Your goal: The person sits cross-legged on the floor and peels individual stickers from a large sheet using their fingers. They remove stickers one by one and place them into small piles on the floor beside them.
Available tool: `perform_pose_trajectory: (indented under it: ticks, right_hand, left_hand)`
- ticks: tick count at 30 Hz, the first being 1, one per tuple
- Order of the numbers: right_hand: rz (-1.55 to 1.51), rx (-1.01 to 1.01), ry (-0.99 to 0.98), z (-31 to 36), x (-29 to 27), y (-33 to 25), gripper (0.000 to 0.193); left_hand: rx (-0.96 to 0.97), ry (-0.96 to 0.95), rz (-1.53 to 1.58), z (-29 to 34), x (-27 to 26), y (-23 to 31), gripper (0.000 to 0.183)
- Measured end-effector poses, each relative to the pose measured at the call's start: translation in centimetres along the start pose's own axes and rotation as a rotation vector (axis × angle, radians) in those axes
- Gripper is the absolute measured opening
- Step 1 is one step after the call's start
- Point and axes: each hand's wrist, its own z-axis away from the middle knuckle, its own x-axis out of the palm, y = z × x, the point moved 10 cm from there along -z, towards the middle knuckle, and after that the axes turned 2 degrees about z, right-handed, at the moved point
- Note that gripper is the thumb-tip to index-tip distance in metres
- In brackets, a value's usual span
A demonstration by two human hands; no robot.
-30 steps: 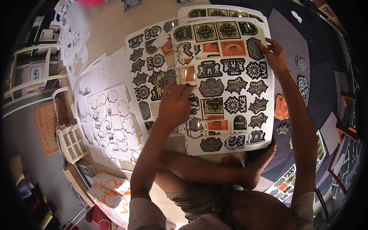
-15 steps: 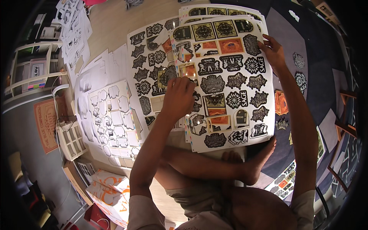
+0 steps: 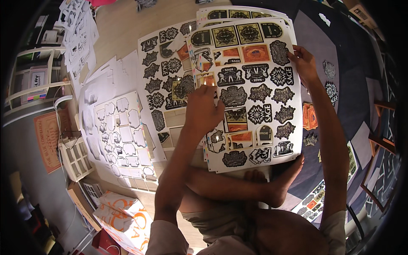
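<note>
A large white sticker sheet [image 3: 293,91] covered with black, gold and orange designs lies slightly raised in front of me. At its upper right edge my right hand [image 3: 304,63] pinches the sheet, next to a grey-black sticker [image 3: 279,52]. My left hand [image 3: 203,107] is closed over the sheet's left side, fingers curled, the thumb near a dark oval-shaped sticker [image 3: 233,96]. Its fingertips are hidden, so what they grip cannot be made out. Beneath and to the left lies a second sticker sheet [image 3: 158,120], with some bare patches where the backing shows.
More printed sheets [image 3: 203,13] are stacked behind. At left sit a sheet of empty sticker outlines [image 3: 137,123] and a pile of white scraps [image 3: 80,38]. Loose orange cards [image 3: 310,116] and cut stickers [image 3: 331,92] lie on the dark mat at right. My bare foot [image 3: 284,187] is close to the sheet's lower corner.
My left hand has turned and shifted slightly right and down, with its thumb now showing beside the sheet's left stickers. My right hand has moved slightly down along the edge.
</note>
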Motion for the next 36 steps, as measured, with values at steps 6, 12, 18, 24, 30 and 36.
perform_pose_trajectory:
  ticks: [6,12,18,24,30,36]
  right_hand:
    - [-0.015,0.001,-0.028,0.7,1.0,-0.1,0.042]
    - [-0.237,-0.020,-0.026,0.9,1.3,-0.1,0.044]
    - [-0.536,-0.023,-0.076,0.8,1.0,-0.4,0.050]
    - [-0.209,-0.029,-0.032,0.5,0.1,0.0,0.049]
    - [1.008,-0.756,0.483,6.3,3.9,-8.6,0.047]
    - [0.465,-0.836,-0.156,12.1,15.7,-8.2,0.036]
  left_hand:
    - [-0.150,0.127,0.026,1.3,1.1,0.1,0.038]
    - [-0.461,0.311,0.350,0.4,1.5,-3.8,0.049]
    - [-0.728,0.270,0.671,-0.2,2.6,-6.7,0.045]
    - [-0.531,0.251,0.407,-2.1,1.2,-4.0,0.027]
    - [-0.484,0.353,0.264,-2.4,1.0,-3.4,0.021]
    - [-0.547,0.317,0.470,-3.1,2.8,-5.6,0.022]
